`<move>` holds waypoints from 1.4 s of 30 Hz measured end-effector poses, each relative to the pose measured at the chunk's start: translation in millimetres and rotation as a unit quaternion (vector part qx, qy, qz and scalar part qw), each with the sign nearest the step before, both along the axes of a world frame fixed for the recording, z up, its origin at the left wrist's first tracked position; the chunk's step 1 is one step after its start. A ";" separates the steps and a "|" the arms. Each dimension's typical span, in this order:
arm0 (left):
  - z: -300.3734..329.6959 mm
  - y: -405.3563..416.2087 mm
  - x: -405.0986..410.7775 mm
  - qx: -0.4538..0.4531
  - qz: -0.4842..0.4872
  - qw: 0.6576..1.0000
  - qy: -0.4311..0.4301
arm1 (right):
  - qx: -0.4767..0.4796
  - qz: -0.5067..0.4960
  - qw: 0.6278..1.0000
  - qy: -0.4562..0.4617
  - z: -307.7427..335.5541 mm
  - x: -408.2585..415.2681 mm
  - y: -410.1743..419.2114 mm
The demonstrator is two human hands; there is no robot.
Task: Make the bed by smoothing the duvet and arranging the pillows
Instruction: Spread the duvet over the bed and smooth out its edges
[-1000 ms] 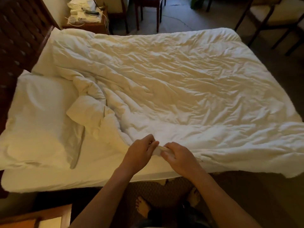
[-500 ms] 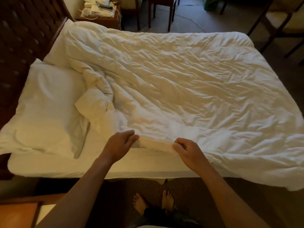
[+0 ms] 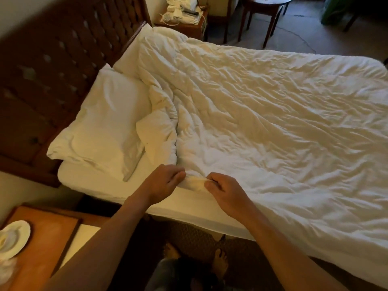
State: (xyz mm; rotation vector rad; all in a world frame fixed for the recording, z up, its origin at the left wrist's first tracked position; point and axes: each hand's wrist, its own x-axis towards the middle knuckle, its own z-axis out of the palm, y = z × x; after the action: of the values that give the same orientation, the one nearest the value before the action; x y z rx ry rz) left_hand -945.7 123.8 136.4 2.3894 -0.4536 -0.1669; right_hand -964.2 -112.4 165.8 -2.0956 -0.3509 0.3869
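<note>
A wrinkled white duvet (image 3: 262, 114) covers most of the bed, its top corner bunched in a fold (image 3: 157, 133) near the pillows. My left hand (image 3: 163, 181) and my right hand (image 3: 224, 190) both pinch the duvet's near edge, a short stretch of hem between them. A white pillow (image 3: 105, 127) lies at the head of the bed on the left, by the dark headboard (image 3: 46, 76). A second pillow (image 3: 130, 59) behind it is partly hidden under the duvet.
A wooden nightstand (image 3: 42, 244) with a white plate (image 3: 14, 238) stands at the lower left. Another nightstand (image 3: 184, 19) with white items is beyond the bed, with a dark round table (image 3: 266, 9) next to it. My bare feet (image 3: 218, 261) stand on patterned carpet.
The view has swung toward the bed's head. My hands, spread apart along the duvet's edge half a second ago, have come closer together again, still pinching it.
</note>
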 end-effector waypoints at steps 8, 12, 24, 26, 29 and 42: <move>-18.5 42.5 24.9 0.045 -0.013 0.999 -0.015 | 0.009 -0.078 0.997 0.013 11.8 5.1 -10.4; 7.0 65.4 37.6 -0.005 0.009 1.000 -0.004 | -0.093 -0.092 0.991 -0.001 -1.6 7.0 17.2; 13.7 129.5 54.6 0.017 -0.098 0.994 0.048 | -0.130 -0.129 0.981 -0.063 0.7 13.7 167.3; -1.4 145.0 60.4 0.033 -0.133 0.990 0.036 | -0.106 -0.157 0.980 -0.056 7.3 14.0 164.5; -19.5 169.1 71.7 0.068 -0.134 0.988 0.033 | -0.050 -0.233 0.970 -0.050 12.2 11.4 159.2; 31.1 186.0 62.0 -0.005 -0.015 0.999 0.028 | -0.091 -0.171 0.975 -0.109 -16.4 15.0 251.7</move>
State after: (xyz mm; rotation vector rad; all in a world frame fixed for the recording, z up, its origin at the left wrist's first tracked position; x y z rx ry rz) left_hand -883.7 309.8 167.5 2.3626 -0.4626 -0.2434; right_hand -949.1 139.4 149.4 -2.3311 -0.0766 -0.0167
